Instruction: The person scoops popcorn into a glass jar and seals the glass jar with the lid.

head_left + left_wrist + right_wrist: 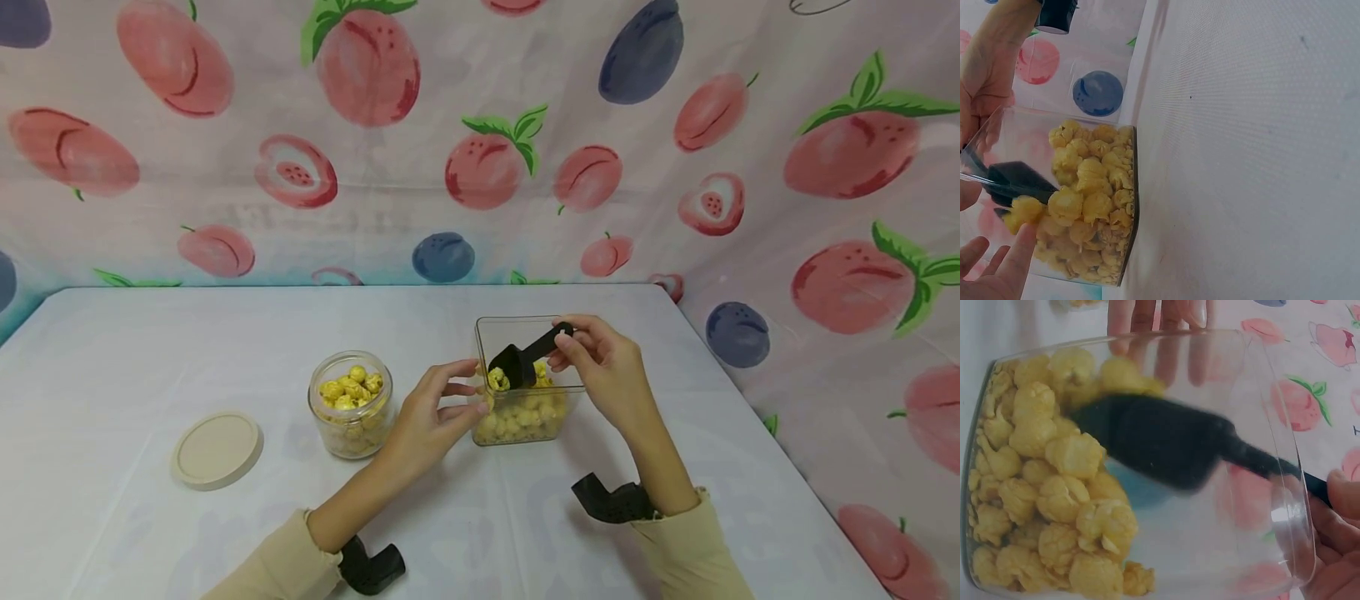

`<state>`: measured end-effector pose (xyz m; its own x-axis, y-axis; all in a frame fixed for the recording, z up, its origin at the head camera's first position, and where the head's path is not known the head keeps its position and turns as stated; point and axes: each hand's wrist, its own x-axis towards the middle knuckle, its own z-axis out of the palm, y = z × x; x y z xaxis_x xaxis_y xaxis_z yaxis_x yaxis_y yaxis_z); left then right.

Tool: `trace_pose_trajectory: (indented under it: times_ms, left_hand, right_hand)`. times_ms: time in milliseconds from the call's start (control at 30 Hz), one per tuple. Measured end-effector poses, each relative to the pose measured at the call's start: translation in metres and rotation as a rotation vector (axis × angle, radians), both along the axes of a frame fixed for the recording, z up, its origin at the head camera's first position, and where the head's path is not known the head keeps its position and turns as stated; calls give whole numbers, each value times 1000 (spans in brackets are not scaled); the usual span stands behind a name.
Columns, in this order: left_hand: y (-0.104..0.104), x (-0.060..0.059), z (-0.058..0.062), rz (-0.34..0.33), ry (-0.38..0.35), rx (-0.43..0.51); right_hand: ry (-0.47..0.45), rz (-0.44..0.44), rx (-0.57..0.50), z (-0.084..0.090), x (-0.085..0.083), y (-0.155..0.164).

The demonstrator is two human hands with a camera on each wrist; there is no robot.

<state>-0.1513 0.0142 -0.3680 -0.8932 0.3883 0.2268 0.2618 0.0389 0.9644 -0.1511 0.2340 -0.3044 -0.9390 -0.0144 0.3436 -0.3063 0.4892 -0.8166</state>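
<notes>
A clear square container (525,421) stands on the table, partly filled with yellow popcorn (1041,487). My right hand (609,375) pinches the handle of a black scoop (1166,440), whose head is tilted down inside the container at the popcorn. A popcorn piece (1022,212) shows at the scoop's mouth. On the container's left side, the fingers of my left hand (435,408) are spread and touch its wall near the rim. Left of that hand is an uncovered round glass jar (351,429) with yellow popcorn in it.
A round beige lid (217,450) lies flat on the white table (97,375), left of the jar. Behind the table hangs a fruit-print cloth (390,183), which also runs along the right side. A black wrist mount (615,500) sits on each forearm.
</notes>
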Motion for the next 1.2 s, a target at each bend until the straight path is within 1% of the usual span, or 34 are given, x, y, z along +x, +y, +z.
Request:
trace_pose_trajectory:
  times_ms: [133, 300, 400, 500, 567, 767, 967, 1200]
  left_hand:
    - [0, 0, 0, -1, -1, 3]
    - [0, -1, 0, -4, -6, 3]
    - [0, -1, 1, -8, -7, -1]
    - [0, -1, 1, -9, -9, -3]
    - [0, -1, 1, -9, -9, -3]
    - [1, -1, 0, -4, 0, 2]
    - [1, 0, 1, -2, -1, 4]
    - [0, 0, 1, -5, -1, 0]
  right_hand:
    - [-26, 5, 29, 0, 1, -2]
    - [-33, -1, -38, 4, 2, 2]
    - [-38, 41, -89, 5, 2, 7]
    - [-52, 93, -117, 5, 1, 10]
    - [-63, 108, -142, 5, 0, 12]
    - [-113, 79, -282, 6, 0, 11]
    - [-174, 92, -321, 6, 0, 8]
    - [-261, 57, -454, 8, -1, 16]
